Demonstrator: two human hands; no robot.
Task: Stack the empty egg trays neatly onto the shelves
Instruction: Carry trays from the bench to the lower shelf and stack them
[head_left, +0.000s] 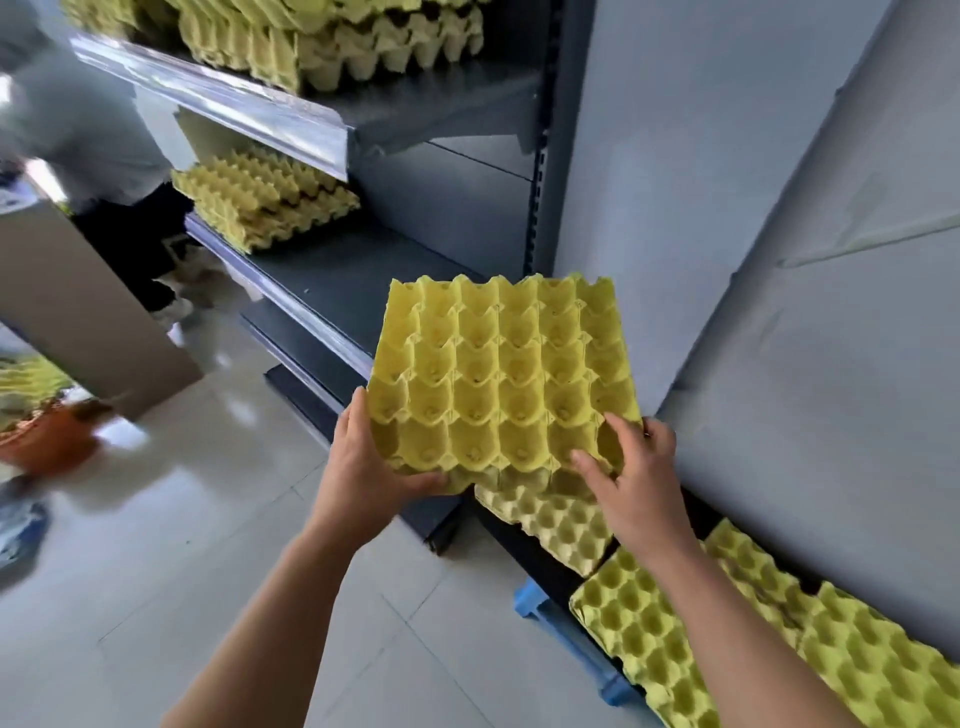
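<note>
Two bare forearms reach forward, and both hands hold one yellow egg tray (498, 374) in the air, tilted so its cups face the camera, six across and five deep. Every place below is given from that egg tray.

The left hand (374, 467) grips its near-left corner: the thumb lies along the near edge and the fingers (358, 415) curl around the left side. The right hand (641, 483) grasps the near-right corner, its fingers (589, 467) spread wide across the cups and one hooked over the right edge. Its thumb is hidden.

Below and right of the egg tray, four loose trays (639, 629) lie on a low dark platform. The nearest of them is partly covered by the tray's near edge. A blue crate (540, 603) shows under that platform.

Behind and left of the tray stands a grey shelving unit (374, 270) with three shelves in view. Up and left, one short stack (265, 208) of trays sits on the middle shelf. Higher still, at least two piles (337, 47) crowd the top shelf.

Far left of the tray are a blurred second person (98, 135), one cardboard box (78, 312) and one orange pot (47, 441) on the tiled floor (234, 519).
</note>
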